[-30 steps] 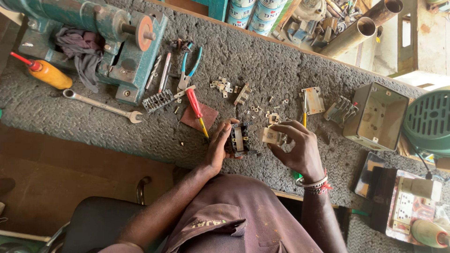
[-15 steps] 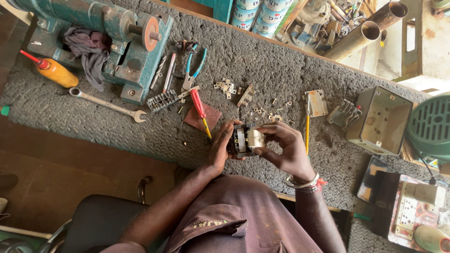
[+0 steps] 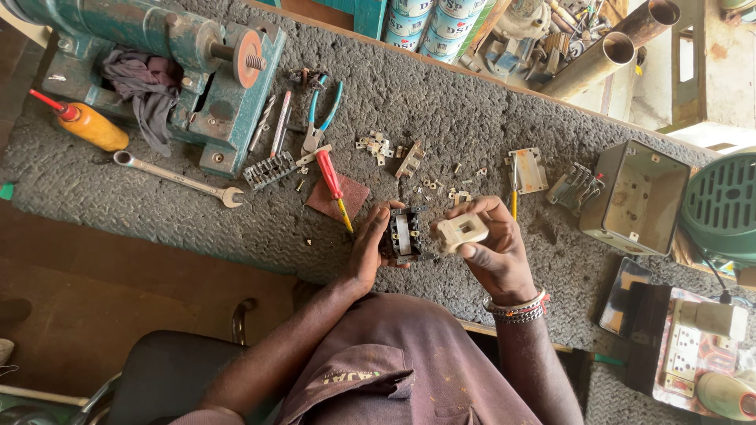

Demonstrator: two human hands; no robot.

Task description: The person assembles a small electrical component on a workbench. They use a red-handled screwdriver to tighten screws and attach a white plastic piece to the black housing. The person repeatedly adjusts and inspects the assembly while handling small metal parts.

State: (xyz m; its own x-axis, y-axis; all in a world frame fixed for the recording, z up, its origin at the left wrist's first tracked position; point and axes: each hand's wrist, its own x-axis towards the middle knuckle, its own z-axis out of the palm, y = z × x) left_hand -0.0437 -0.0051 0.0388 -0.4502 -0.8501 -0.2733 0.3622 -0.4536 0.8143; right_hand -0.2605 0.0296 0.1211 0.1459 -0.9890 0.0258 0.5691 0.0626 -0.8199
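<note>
My left hand [image 3: 368, 248] grips a small black switch body [image 3: 402, 235] with a pale strip down its middle, held just above the grey bench mat [image 3: 441, 110]. My right hand [image 3: 492, 248] pinches a cream plastic rocker piece [image 3: 462, 230] right beside it, the two parts a finger's width apart. A bead bracelet [image 3: 517, 307] circles my right wrist. Small brass and metal bits [image 3: 441, 191] lie scattered on the mat just beyond both hands.
A red-handled screwdriver [image 3: 334, 182] lies on a brown square pad, with blue-handled pliers [image 3: 323, 118], a spanner [image 3: 177, 178] and an orange oil bottle [image 3: 88, 124] to the left by a green bench machine [image 3: 169, 51]. A metal box [image 3: 638, 197] and socket plates [image 3: 697, 346] sit right.
The two parts, pressed together half a second ago, are now held slightly apart; my right hand has turned the cream piece to face up.
</note>
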